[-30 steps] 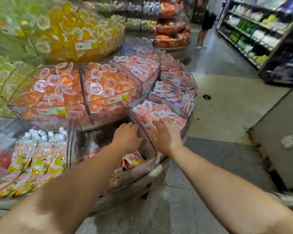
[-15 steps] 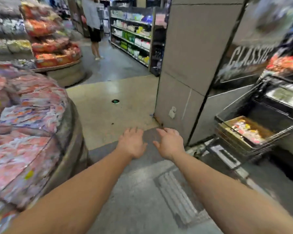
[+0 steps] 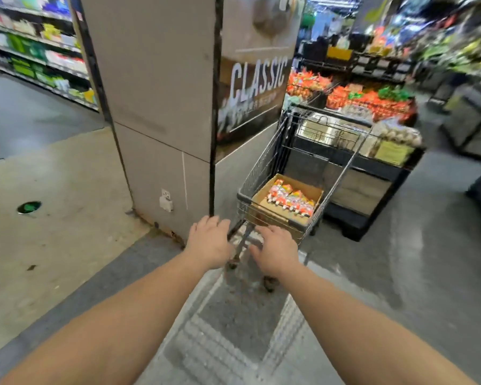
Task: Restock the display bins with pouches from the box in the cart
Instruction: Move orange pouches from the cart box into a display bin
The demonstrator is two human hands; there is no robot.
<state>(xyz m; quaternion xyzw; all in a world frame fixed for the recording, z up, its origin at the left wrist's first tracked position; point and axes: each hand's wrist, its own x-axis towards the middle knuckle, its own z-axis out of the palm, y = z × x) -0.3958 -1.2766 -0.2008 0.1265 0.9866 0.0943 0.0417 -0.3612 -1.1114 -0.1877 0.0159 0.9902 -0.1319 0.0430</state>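
Note:
A wire shopping cart [image 3: 264, 159] stands ahead of me beside a grey pillar. Inside it lies an open cardboard box [image 3: 264, 190] with a row of red and orange pouches [image 3: 290, 201] in it. My left hand [image 3: 208, 243] and my right hand [image 3: 275, 248] reach forward side by side, palms down, fingers relaxed and holding nothing. Both hands are short of the cart's near rim. The display bins are out of view.
The grey pillar [image 3: 156, 107] with a "CLASSIC" poster [image 3: 254, 79] rises just left of the cart. Behind the cart stands a dark display stand [image 3: 372, 168] with orange and green packets. Shelving [image 3: 36, 51] lines the far left aisle. Open floor lies right of the cart.
My view has swung right, away from the round display bins, to the cart. Both empty hands left the bin edge and now stretch toward the cart, which is much closer.

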